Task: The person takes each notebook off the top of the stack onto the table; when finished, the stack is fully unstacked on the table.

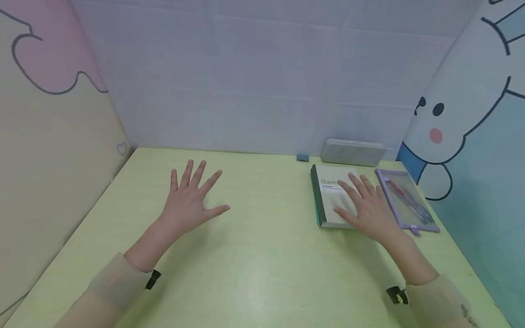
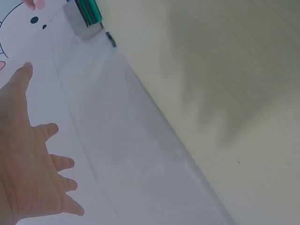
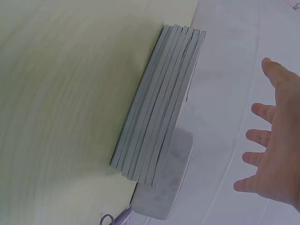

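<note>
White notebook (image 1: 329,207): title (image 1: 329,181) partly hidden behind right hand (image 1: 371,210); pouch (image 1: 412,189) blurry inside.

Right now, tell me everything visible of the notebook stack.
The notebook stack lies flat on the table, in front of the grey case. Its top cover is white with a dark spine and partly covered lettering starting "Gam"; teal shows below the spine. The layered edges look like paper. The right hand hovers above, not touching.

Behind the left hand (image 1: 184,206) were a beige fabric sleeve (image 1: 116,282) and small black attachment (image 1: 153,279); behind the right hand (image 1: 371,209), a matching beige sleeve (image 1: 436,298), dark markings (image 1: 467,313) and a yellow-flecked black attachment (image 1: 396,294).
</note>
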{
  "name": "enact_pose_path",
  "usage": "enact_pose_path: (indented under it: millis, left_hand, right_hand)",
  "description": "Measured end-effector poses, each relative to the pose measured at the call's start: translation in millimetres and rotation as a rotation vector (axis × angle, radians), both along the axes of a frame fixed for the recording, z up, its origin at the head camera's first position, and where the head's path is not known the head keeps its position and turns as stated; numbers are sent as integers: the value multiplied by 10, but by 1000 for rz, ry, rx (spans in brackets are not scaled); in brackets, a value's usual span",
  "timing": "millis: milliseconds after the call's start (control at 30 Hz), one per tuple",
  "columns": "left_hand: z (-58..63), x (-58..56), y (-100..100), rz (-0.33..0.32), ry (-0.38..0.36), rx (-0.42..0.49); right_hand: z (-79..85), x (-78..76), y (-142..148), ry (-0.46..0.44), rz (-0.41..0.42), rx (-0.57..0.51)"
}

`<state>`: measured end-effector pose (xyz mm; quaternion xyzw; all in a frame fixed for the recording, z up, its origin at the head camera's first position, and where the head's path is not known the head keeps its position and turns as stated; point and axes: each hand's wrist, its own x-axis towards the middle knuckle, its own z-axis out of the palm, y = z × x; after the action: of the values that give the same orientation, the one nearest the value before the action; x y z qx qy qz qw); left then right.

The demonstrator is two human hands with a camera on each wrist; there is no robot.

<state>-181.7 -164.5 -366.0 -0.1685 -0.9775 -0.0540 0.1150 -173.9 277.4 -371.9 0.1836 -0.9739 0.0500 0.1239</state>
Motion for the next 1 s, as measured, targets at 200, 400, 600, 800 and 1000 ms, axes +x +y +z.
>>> enact_pose_path:
  millis: [200, 400, 600, 800, 1000]
  left_hand:
    - [79, -93, 132, -34, 16, -21]
    - [134, -215, 359, -70, 15, -48]
    - [167, -353, 688, -122, 21, -18]
    - [90, -505, 1058, -165, 12, 17]
    - [-82, -650, 1439, -192, -32, 61]
  right_hand:
    - [45, -62, 85, 19, 15, -38]
    - [103, -119, 218, 8, 14, -62]
    - [171, -207, 372, 13, -8, -71]
    - [121, -332, 552, -13, -11, -113]
    - [23, -444, 719, -72, -19, -172]
